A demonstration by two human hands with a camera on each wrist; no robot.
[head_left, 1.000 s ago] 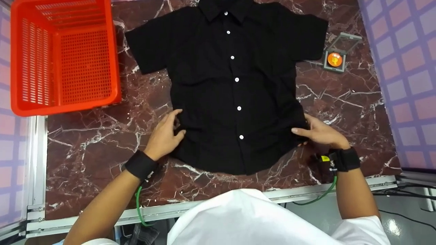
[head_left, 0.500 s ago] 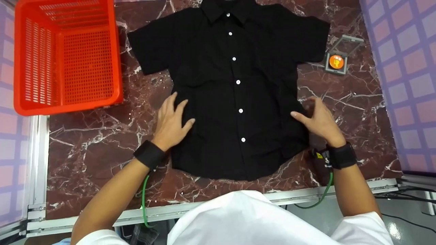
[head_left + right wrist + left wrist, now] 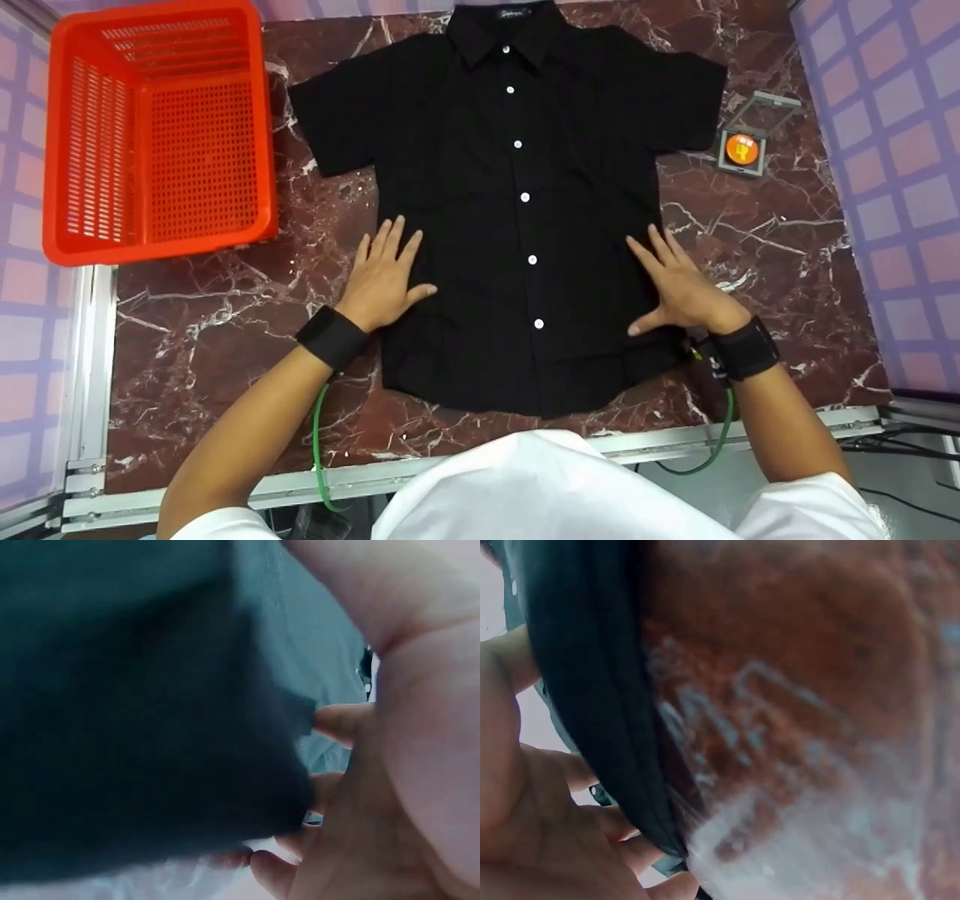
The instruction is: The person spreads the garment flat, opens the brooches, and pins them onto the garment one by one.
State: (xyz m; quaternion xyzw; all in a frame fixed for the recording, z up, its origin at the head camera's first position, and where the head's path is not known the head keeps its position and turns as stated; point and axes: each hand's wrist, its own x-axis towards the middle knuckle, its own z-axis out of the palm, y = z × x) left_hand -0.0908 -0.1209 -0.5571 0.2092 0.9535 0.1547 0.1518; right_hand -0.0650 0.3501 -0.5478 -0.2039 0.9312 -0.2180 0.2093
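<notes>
A black short-sleeved shirt [image 3: 465,247] with white buttons lies spread face up, its collar away from me. My left hand [image 3: 381,281] rests with fingers spread on the shirt's left side edge, thumb pointing inward. On the opposite side edge, my right hand [image 3: 679,289] lies with its fingers extended and thumb on the cloth. The left wrist view shows the left palm [image 3: 547,817] beside a dark strip of the shirt [image 3: 600,690]. Up close in the right wrist view, the shirt's dark fabric [image 3: 150,727] partly covers the right hand's fingertips.
A red plastic basket [image 3: 271,187] stands at the far left of the dark red marble-patterned table [image 3: 225,360]. Right of the shirt sits a small open clear-lidded case [image 3: 742,154] with an orange disc inside. A metal rail [image 3: 300,486] runs along the near edge.
My left hand shifts up and inward and its fingers straighten. My right hand's fingers spread out flat on the shirt's edge. The lower part of the shirt looks smoother and its sides straighter.
</notes>
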